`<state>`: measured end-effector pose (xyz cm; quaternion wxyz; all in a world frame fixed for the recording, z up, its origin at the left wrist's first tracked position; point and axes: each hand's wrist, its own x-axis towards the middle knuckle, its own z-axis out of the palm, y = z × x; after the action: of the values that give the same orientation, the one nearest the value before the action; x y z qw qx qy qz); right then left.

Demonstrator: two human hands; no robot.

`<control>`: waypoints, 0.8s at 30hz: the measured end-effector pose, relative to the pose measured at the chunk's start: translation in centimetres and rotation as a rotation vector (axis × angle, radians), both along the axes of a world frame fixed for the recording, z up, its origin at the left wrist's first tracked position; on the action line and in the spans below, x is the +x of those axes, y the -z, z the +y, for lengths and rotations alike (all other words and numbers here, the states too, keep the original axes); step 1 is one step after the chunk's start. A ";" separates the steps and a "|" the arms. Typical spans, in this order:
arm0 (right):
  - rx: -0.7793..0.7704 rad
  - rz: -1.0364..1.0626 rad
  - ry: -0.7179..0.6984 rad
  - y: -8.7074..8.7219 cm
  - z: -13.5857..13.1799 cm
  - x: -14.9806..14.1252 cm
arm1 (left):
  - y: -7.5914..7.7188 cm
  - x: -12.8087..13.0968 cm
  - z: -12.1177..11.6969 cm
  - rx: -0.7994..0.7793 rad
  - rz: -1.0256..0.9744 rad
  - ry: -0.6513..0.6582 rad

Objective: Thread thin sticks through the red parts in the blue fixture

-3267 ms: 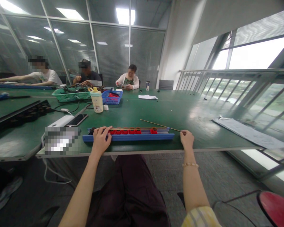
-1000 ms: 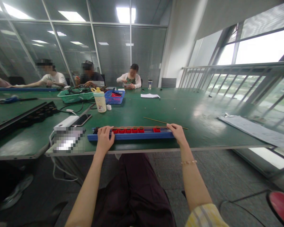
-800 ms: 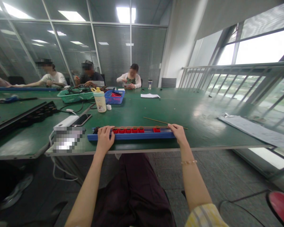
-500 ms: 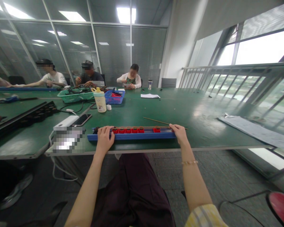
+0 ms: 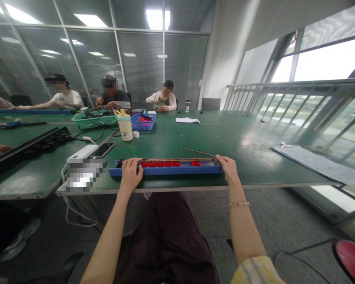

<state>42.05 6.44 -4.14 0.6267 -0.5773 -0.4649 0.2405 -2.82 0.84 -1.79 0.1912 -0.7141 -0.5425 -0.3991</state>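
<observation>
A long blue channel (image 5: 180, 170) lies across the table in front of me, with several red blocks (image 5: 168, 162) in a row inside it. Thin brass-coloured rods run lengthwise above the blocks. My left hand (image 5: 131, 172) is wrapped over the channel's left part, fingers on its far side. At the right end, my right hand (image 5: 228, 167) is closed in a pinch on a thin rod's end; the fingertips partly hide the grip. Another thin rod (image 5: 195, 151) lies slanted on the table behind the channel, its right end hidden by that hand.
The green table (image 5: 239, 134) also bears a phone (image 5: 102, 150), a white power strip (image 5: 83, 153), a cream bottle (image 5: 125, 127), a green basket (image 5: 96, 121), a blue basket (image 5: 142, 123) and a clipboard with papers (image 5: 319, 161). Several people sit across and to the left.
My right hand has shifted slightly right, past the channel's end, and now covers the slanted rod's right end. My left hand and the channel have stayed put.
</observation>
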 end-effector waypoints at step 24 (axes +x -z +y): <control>0.021 0.216 0.048 0.5 -0.2 1.4 | 0.1 -0.1 0.0 -0.025 -0.024 0.015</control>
<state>43.41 6.27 -4.69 0.6848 -0.5525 -0.3832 0.2812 -2.89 0.87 -1.89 0.1726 -0.7157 -0.5443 -0.4021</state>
